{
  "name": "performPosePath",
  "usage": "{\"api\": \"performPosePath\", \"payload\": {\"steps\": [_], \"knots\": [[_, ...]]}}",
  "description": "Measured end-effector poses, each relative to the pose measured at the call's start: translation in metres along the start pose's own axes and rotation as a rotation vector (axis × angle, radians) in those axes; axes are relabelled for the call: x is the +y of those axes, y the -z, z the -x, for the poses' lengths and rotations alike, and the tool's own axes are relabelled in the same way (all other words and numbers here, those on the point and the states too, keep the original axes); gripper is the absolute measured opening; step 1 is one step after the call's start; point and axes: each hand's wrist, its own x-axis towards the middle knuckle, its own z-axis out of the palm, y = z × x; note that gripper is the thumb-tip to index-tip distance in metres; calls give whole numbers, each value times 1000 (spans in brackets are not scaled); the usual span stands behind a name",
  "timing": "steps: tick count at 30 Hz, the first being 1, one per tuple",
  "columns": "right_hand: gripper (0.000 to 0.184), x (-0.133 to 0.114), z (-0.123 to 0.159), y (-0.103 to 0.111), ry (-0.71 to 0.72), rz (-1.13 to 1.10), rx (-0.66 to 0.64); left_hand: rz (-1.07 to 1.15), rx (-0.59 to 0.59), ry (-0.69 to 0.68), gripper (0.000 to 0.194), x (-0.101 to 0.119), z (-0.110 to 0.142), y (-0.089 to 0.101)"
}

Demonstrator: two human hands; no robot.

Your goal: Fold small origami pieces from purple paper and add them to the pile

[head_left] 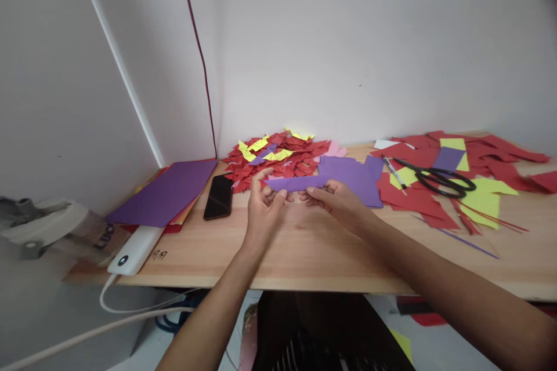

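Observation:
A narrow folded strip of purple paper [296, 184] is stretched between my two hands, above the middle of the wooden table. My left hand [264, 200] pinches its left end, thumb in front and fingers behind. At the right end my right hand [333, 197] grips it the same way, with the fingertips partly hidden. Just behind the strip lies a heap of folded red paper pieces [287, 159] with a few yellow and purple ones among them. Flat purple sheets [354, 179] lie beside my right hand.
Black scissors [448, 181] and a pen [394, 174] rest on red and yellow paper scraps [418, 200] at the right. To the left are a phone [218, 197], a stack of coloured sheets [167, 191], a white power bank [137, 249] with a cable, and a plastic jug [65, 226].

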Motion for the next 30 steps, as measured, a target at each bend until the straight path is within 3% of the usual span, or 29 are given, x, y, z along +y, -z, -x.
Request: {"api": "performPosePath", "payload": {"steps": [13, 21, 30], "knots": [[29, -1, 0, 1, 4, -25, -12, -70, -87, -73, 42, -9, 0, 4], [31, 0, 0, 2, 6, 23, -48, 37, -54, 57, 29, -7, -2, 2], [33, -2, 2, 7, 76, 70, -81, 77, -34, 77, 29, -6, -3, 3]]}}
